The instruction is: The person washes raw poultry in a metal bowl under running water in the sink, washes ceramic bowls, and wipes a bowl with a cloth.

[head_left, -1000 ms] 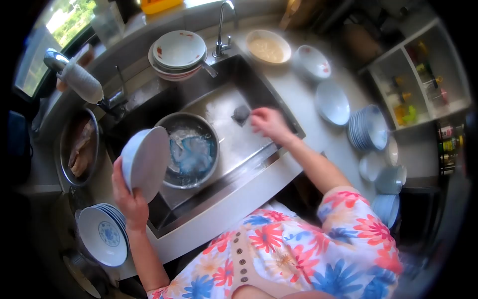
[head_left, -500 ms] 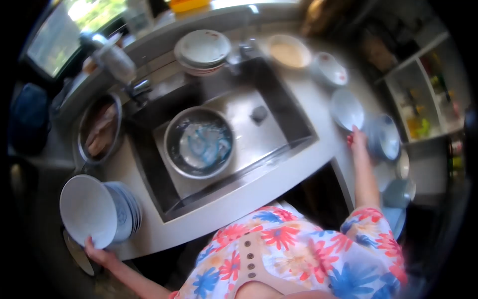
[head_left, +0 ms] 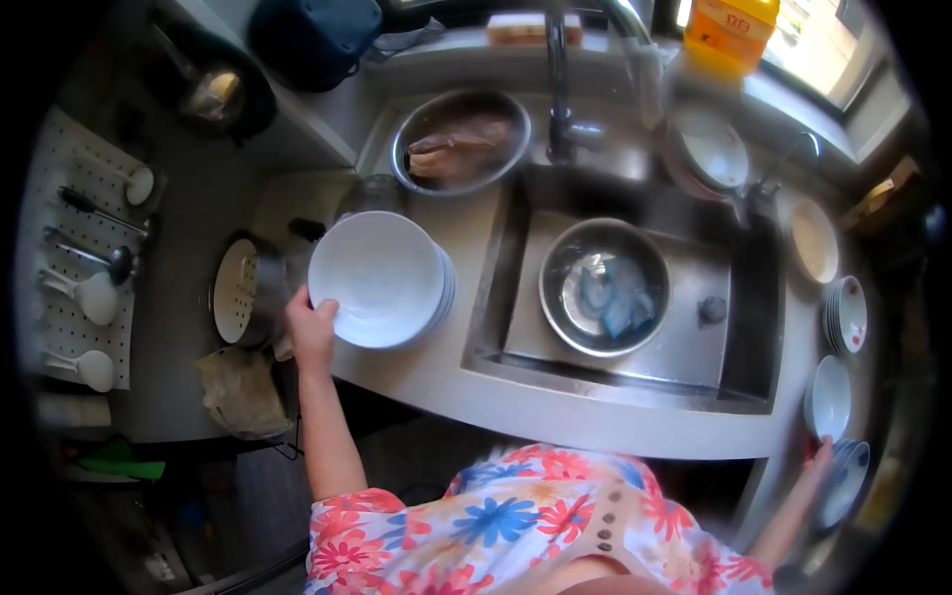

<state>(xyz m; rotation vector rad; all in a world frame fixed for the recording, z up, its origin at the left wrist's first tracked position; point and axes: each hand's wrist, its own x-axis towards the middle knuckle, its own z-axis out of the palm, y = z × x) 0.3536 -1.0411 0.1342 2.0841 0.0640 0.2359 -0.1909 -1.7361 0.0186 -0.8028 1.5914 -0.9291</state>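
Observation:
At the left of the counter my left hand [head_left: 312, 332] is closed on the rim of a stack of white bowls [head_left: 382, 273], thumb inside the top one and fingers outside. Far to the right, my right hand [head_left: 818, 458] grips the near edge of a single white bowl [head_left: 827, 399]; its fingers are partly hidden. Just below that bowl are several blue-patterned bowls [head_left: 846, 483]. Above it stands a stack of small bowls with red marks [head_left: 844, 314]. Between my hands, a steel basin [head_left: 605, 288] holding water and blue-white cloth-like material rests in the sink [head_left: 521, 342].
A steel bowl with meat [head_left: 461, 142] is behind the left stack, beside the tap [head_left: 560, 129]. Stacked plates [head_left: 709, 154] and a tan-filled dish [head_left: 813, 241] line the back right. Utensils hang on a pegboard [head_left: 94, 238]; a yellow jug [head_left: 731, 35] stands at the window.
My view has swung left, so the sink and bowls appear farther right and the pegboard has come into sight. Both hands stay on the same bowls.

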